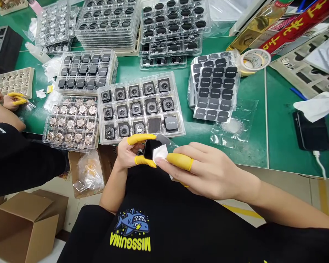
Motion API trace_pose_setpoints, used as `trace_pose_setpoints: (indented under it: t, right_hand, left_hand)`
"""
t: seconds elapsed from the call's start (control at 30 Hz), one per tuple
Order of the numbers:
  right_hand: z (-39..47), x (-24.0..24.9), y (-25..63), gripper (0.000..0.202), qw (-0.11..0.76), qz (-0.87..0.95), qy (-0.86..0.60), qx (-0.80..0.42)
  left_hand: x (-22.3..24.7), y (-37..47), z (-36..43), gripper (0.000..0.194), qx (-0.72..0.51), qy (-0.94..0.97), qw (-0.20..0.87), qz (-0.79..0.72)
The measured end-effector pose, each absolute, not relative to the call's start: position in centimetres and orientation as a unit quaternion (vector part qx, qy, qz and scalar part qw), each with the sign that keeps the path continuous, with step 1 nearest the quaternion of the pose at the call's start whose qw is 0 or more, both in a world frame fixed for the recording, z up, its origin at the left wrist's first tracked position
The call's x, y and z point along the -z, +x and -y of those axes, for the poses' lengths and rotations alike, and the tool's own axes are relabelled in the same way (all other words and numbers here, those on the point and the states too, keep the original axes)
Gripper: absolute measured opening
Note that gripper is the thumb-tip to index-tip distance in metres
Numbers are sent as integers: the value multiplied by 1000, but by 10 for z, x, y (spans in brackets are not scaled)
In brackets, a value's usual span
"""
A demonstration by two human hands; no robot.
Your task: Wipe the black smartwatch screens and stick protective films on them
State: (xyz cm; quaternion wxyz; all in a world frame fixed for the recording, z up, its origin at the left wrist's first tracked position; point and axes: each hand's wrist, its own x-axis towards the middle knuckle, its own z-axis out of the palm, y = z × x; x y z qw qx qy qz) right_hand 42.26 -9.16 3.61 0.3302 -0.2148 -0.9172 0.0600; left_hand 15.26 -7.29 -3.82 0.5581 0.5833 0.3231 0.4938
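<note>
Head view: the dark watch (148,149) was held by its edges in the thumb-and-finger grip of the left hand (126,151), its right side covered by the white cloth (160,152) pinched in the right hand (208,166), just short of the tray (178,109) on the desk (279,109).

Green tabletop (282,131) spans most of view, surface smooth and slightly glossy; pale seam (266,109) crosses it right of centre, from back toward front edge. Beyond that edge, pale floor (298,182) with thin joint line, yellow stripe (323,195) at far right, second yellow strip (242,210) nearer middle. Open cardboard box (24,213) at lower left, interior shadowed. Another carton (105,160) just below table edge, clear plastic (90,175) heaped inside. Light whitish, fairly even across table.
</note>
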Motion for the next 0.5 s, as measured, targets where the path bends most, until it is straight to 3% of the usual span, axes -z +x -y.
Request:
trace_pose_setpoints:
  t: [0.2, 0.37, 0.5]
  right_hand:
    - [88, -42, 412, 31, 292, 931, -219, -16]
    - [81, -48, 398, 27, 262, 926, -261, 73]
    - [70, -38, 418, 32, 224, 921, -313, 58]
  left_hand:
    - [45, 148, 74, 84, -428, 626, 548, -353]
    - [53, 151, 71, 80, -493, 615, 524, -323]
    - [54, 147, 68, 80, -487, 586, 543, -352]
